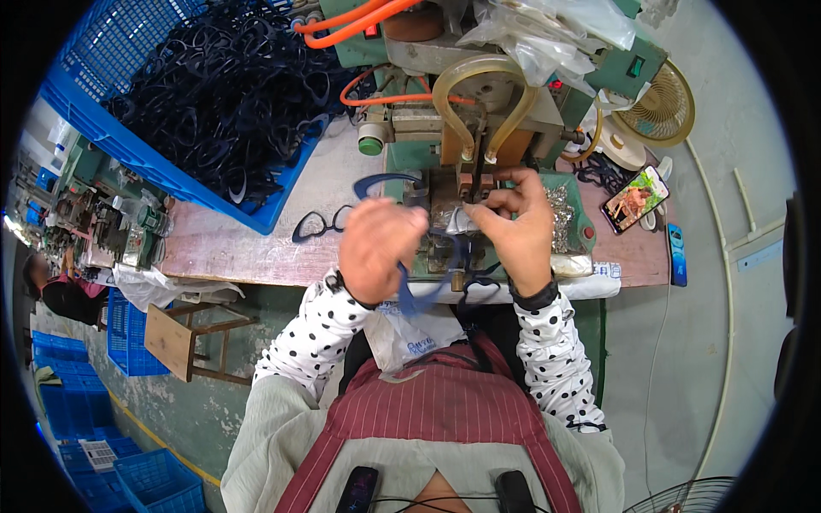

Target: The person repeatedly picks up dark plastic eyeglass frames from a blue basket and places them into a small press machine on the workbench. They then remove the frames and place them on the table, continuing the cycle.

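Note:
My left hand (383, 248) is blurred by motion in front of the machine, its fingers curled. A dark blue eyeglass frame (414, 297), also smeared, hangs at its fingers and appears to be held there. My right hand (520, 229) is at the copper-coloured jaws (475, 184) of the bench machine (500, 115). Its thumb and forefinger are brought together close to the jaws; whatever they pinch is too small to make out. Another blue curved frame piece (385, 181) is beyond my left hand. A dark glasses frame (315, 226) lies on the table to the left.
A blue crate (158, 175) heaped with dark frames (231, 94) stands at the left. Small metal parts (561, 219) fill a green tray on the right. Beyond it are a lit phone (635, 199), a blue phone (677, 255) and a fan (658, 104). A wooden stool (171, 344) stands lower left.

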Demonstrator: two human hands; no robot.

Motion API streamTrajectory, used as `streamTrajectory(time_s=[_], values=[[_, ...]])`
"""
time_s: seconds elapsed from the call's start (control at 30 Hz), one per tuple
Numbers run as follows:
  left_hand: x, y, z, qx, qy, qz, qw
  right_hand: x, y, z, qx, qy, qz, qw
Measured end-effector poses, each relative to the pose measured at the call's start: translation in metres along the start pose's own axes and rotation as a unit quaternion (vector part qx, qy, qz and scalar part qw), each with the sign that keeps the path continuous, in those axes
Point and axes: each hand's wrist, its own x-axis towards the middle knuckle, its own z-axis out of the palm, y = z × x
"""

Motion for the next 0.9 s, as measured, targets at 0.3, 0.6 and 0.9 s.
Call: streamTrajectory(time_s=[0.3,0.6,0.9], values=[[0.002,0.030,0.036,-0.164,-0.089,0.127,0.974,0.008,0.016,-0.029,-0.059,0.055,-0.035,0.996],[-0.006,0.020,0.046,-0.195,-0.098,0.121,0.968,-0.011,0.109,-0.135,-0.359,0.093,0.011,0.928],[-0.012,0.024,0.042,-0.170,-0.148,0.096,0.970,-0.003,0.129,-0.121,-0.351,0.084,-0.002,0.933]])
